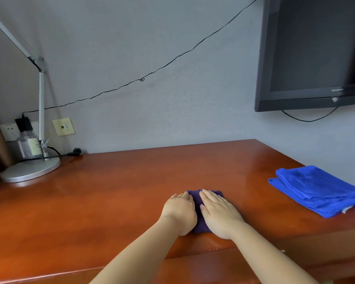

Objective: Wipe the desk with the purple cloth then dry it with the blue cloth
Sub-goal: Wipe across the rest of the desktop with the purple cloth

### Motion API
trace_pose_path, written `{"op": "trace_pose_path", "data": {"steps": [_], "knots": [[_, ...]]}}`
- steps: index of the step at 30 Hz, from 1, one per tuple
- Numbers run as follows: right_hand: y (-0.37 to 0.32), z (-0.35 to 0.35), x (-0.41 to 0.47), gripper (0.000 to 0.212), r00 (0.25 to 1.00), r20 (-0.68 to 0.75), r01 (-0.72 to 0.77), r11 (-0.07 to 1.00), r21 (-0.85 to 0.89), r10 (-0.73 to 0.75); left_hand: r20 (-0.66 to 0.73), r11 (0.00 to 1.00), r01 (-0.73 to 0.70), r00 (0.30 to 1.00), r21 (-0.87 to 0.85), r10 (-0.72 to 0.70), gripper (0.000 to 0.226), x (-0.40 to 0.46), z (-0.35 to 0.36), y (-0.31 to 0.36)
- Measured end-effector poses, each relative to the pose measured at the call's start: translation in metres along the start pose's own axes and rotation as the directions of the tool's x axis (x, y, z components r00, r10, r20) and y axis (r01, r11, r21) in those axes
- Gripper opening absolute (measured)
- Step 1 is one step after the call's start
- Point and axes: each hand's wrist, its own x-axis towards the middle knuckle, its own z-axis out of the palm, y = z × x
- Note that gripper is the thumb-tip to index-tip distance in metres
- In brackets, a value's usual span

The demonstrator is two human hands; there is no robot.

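Note:
The purple cloth (pixel 197 201) lies folded on the reddish wooden desk (pixel 111 197), right of centre near the front edge. Both hands lie flat on it with straight fingers. My left hand (pixel 179 212) covers its left part and my right hand (pixel 218 212) its right part, so only a strip between them and the far edge show. The blue cloth (pixel 318 189) lies folded at the desk's right side, apart from both hands.
A silver desk lamp (pixel 30 169) stands at the back left, with a clear bottle (pixel 28 145) and wall sockets (pixel 63 126) behind it. A black cable (pixel 141 79) runs along the wall. A dark screen (pixel 316 54) hangs at the upper right.

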Motion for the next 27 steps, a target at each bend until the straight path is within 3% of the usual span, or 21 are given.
{"op": "trace_pose_path", "data": {"steps": [27], "knots": [[0.092, -0.020, 0.076, 0.053, 0.986, -0.043, -0.165, 0.986, -0.024, 0.164, -0.005, 0.996, -0.093, 0.996, 0.012, 0.093, 0.054, 0.131, -0.007, 0.038]]}}
